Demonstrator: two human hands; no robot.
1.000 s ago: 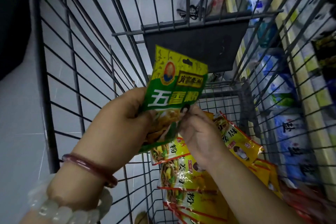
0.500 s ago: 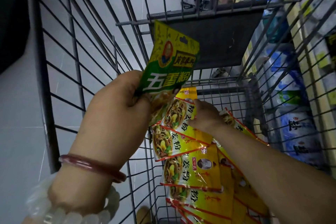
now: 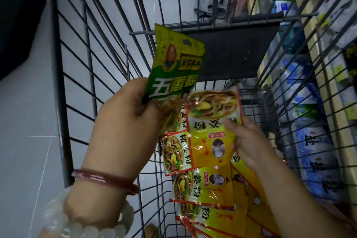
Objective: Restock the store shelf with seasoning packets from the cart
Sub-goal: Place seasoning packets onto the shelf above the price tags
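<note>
The left hand (image 3: 127,114) pinches a green packet (image 3: 173,67) by its lower edge, upright above the cart (image 3: 63,102). The right hand (image 3: 249,141) grips the top of a yellow strip (image 3: 210,131) of joined packets that trails down into the cart. These look light, thin, floppy and glossy, so likely slippery; the sealed edges or the hang-hole end seem the safest holds. The strip could snag on the cart's wires when lifted. Beyond the cart's right side stands the shelf (image 3: 328,102) of blue-and-white bags.
</note>
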